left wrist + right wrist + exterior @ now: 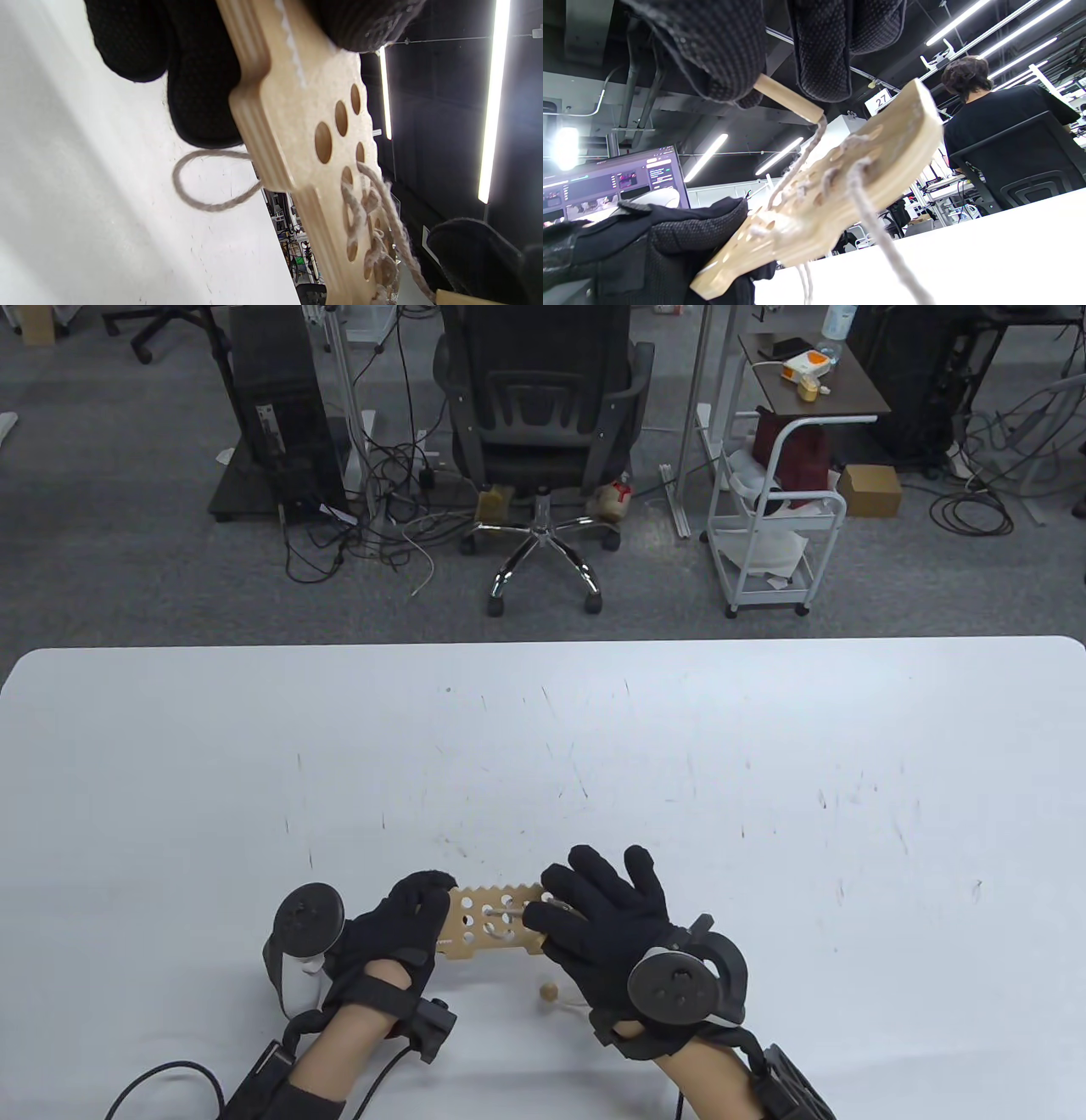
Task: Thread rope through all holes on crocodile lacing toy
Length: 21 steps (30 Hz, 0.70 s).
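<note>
Two black-gloved hands hold one flat, pale plywood crocodile lacing board [496, 922] with a toothed edge and round holes, raised just above the near edge of the scuffed white table [543, 763] in the table view. The left hand [399, 925] grips the board's left end, fingers curled over it. The right hand [607, 925] lies over the right end, fingers spread, thumb and forefinger pinching a short wooden needle peg [509, 911] against the board's face. A small round wooden bead [549, 991] lies on the table just below the board. In the left wrist view, the board's layered edge shows plainly; coarse grey twisted rope [360, 212] is laced through several holes, and a loop of it rests on the table. In the right wrist view, knitted fingertips [823, 63] pinch the smooth cylindrical peg, rope trailing from its end into the board.
</note>
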Each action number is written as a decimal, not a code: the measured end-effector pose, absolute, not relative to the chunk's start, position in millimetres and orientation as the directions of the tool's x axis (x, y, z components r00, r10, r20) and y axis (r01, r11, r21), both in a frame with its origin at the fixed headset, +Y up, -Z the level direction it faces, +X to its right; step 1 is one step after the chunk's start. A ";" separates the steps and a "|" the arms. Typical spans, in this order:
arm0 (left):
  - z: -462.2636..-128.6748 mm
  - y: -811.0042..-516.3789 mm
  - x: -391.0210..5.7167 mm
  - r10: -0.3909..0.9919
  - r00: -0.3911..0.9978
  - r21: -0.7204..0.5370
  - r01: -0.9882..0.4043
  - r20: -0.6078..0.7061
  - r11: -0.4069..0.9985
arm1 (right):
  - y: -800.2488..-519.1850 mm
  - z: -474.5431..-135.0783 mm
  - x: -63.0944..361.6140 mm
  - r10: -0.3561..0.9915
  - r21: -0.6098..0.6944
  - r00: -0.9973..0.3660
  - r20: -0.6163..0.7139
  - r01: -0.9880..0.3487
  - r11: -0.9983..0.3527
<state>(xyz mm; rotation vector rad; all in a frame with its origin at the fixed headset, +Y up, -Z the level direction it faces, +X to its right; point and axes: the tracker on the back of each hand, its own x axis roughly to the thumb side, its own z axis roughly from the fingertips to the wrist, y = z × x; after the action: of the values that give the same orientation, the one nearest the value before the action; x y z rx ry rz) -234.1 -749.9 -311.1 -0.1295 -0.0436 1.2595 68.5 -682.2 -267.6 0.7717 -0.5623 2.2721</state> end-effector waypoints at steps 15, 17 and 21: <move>-315.4 -749.1 -252.4 0.960 0.273 -0.050 -0.961 -0.057 0.270 | -678.3 -274.2 86.6 0.493 -0.206 -0.620 0.610 -0.726 -0.656; -316.1 -748.6 -255.7 0.962 0.267 -0.037 -0.964 -0.059 0.265 | -677.7 -274.9 89.1 0.501 -0.210 -0.619 0.605 -0.731 -0.649; -317.4 -748.0 -262.0 0.965 0.254 -0.013 -0.967 -0.064 0.254 | -677.1 -277.3 96.3 0.518 -0.219 -0.620 0.589 -0.740 -0.636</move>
<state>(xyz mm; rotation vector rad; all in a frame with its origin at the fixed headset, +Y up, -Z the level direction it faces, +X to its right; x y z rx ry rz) -262.0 -748.0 -317.4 -0.0534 0.0460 1.3132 96.3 -677.1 -277.3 0.6288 -0.5850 2.2439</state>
